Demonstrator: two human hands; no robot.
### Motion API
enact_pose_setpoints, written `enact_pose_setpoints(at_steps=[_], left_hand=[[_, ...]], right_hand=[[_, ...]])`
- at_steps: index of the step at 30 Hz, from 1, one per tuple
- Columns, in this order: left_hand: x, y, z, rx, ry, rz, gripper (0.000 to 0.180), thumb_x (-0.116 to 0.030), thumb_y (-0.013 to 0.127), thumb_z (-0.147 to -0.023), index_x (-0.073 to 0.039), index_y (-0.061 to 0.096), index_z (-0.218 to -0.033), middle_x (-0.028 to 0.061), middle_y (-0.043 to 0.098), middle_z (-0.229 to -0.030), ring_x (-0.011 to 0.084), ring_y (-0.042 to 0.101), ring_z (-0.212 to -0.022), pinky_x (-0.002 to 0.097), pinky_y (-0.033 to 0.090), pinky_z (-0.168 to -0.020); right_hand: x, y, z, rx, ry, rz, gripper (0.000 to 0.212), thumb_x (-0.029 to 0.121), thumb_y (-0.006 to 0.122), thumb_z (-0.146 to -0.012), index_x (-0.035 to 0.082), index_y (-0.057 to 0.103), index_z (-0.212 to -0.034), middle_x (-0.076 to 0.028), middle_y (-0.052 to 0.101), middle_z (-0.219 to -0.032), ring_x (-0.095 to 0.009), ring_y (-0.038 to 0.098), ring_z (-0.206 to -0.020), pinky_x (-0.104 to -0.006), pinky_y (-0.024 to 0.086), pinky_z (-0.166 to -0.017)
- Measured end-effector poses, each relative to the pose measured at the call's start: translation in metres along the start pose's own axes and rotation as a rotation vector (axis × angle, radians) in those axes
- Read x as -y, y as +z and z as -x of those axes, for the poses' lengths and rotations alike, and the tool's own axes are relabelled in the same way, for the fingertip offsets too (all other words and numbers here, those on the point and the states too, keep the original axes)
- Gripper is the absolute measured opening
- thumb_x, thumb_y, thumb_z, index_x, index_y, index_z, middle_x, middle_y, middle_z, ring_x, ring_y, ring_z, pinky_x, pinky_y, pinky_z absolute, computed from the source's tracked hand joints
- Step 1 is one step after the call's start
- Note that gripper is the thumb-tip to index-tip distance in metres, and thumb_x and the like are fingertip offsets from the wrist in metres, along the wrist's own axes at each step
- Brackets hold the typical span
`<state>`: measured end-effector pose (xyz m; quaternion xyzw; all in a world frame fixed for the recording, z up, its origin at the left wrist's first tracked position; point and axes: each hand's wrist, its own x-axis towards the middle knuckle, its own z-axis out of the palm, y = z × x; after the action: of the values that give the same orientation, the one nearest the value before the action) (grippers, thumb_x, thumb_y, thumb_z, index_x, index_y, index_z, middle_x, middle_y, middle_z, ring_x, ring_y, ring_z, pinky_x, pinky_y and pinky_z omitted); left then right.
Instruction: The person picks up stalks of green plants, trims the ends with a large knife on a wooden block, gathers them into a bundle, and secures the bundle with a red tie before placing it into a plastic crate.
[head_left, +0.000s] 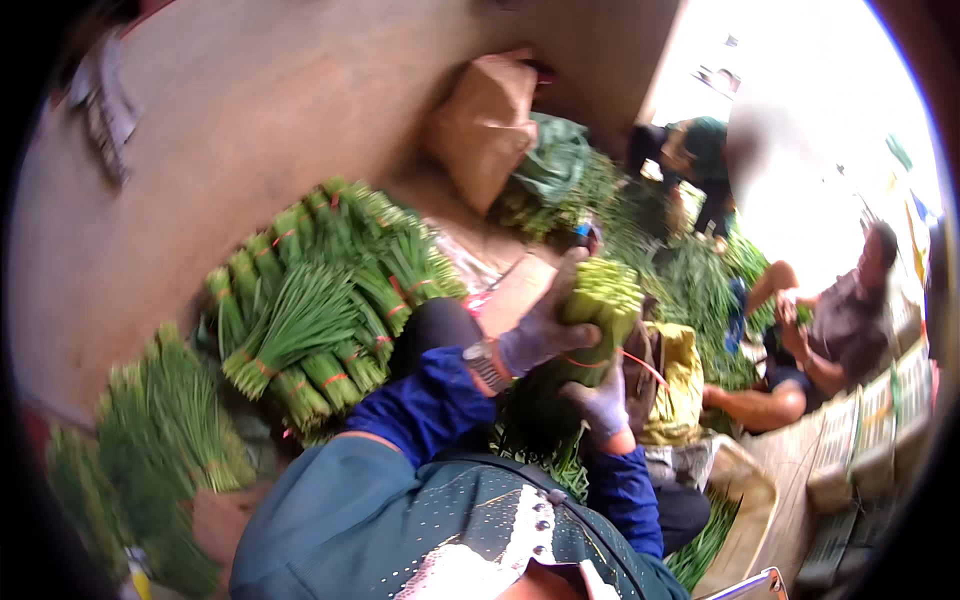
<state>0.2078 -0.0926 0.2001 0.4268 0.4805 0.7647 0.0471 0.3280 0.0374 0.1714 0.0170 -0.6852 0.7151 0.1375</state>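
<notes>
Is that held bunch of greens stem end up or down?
Stem end up: the chive-like bunch in the left hand shows its pale stem ends on top, darker leaves below.

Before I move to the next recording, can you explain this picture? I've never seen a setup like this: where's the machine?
There is no machine; a person is working with two hands, which look gloved. The only picture comes from a wide fisheye camera on the person's head, looking down, so straight edges bend near the rim. The left hand, below which a watch sits on the wrist, grips a thick green bundle. The right hand is at its lower part; its exact grip is unclear. To the left lie stacked, banded bundles of long green leaves, and loose greens lie beyond to the right. A co-worker sits at the far right.
</notes>
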Motion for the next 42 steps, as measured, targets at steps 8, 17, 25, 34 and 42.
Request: enact_pose_setpoints(at_steps=[8, 17, 25, 34, 42], left_hand=[[0.017, 0.023, 0.052, -0.01, -0.016, 0.156, 0.132, -0.013, 0.09, -0.056, -0.002, 0.002, -0.154, 0.02, 0.039, -0.148, 0.0303, 0.035, -0.14, 0.0403, 0.03, -0.117], [-0.064, -0.07, 0.042, -0.638, 0.09, 0.32, 0.085, -0.024, 0.087, -0.072, -0.003, 0.041, -0.14, 0.0092, 0.059, -0.129, 0.0176, 0.057, -0.117, 0.0352, 0.046, -0.104], [-0.087, -0.251, 0.138, -1.255, 0.362, 0.356, 0.051, -0.03, 0.078, -0.086, -0.007, 0.057, -0.126, 0.0012, 0.064, -0.109, 0.0127, 0.059, -0.093, 0.0294, 0.052, -0.083], [-0.056, -0.408, 0.269, -1.842, 0.527, 0.209, 0.064, -0.037, 0.076, -0.086, -0.008, 0.048, -0.135, 0.0073, 0.058, -0.125, 0.0203, 0.058, -0.103, 0.0391, 0.052, -0.087], [0.011, -0.582, 0.364, -1.878, 0.225, 0.262, 0.081, -0.054, 0.071, -0.083, -0.007, 0.041, -0.142, 0.016, 0.053, -0.137, 0.0287, 0.055, -0.12, 0.0419, 0.046, -0.101]], right_hand=[[0.056, 0.0, -0.029, -0.013, -0.14, 0.137, 0.091, 0.037, 0.077, -0.076, -0.002, 0.033, -0.146, -0.016, 0.05, -0.137, -0.027, 0.051, -0.125, -0.0396, 0.041, -0.107], [0.073, 0.109, -0.092, 0.375, -0.16, 0.482, 0.082, 0.017, 0.068, -0.081, 0.0, 0.029, -0.151, -0.015, 0.047, -0.138, -0.023, 0.047, -0.123, -0.0343, 0.037, -0.107], [-0.023, 0.095, -0.121, 0.195, 0.292, 0.596, 0.027, 0.013, 0.06, -0.094, 0.001, 0.065, -0.118, -0.001, 0.058, -0.067, -0.005, 0.046, -0.047, -0.0194, 0.035, -0.042], [-0.084, -0.004, -0.106, -0.116, 0.496, 0.484, 0.024, 0.01, 0.058, -0.092, 0.003, 0.066, -0.113, -0.002, 0.059, -0.068, -0.007, 0.043, -0.043, -0.0207, 0.034, -0.04], [-0.123, -0.042, -0.089, -0.174, 0.639, 0.549, 0.026, 0.011, 0.059, -0.094, 0.005, 0.063, -0.119, -0.004, 0.06, -0.065, -0.009, 0.045, -0.038, -0.0222, 0.032, -0.033]])
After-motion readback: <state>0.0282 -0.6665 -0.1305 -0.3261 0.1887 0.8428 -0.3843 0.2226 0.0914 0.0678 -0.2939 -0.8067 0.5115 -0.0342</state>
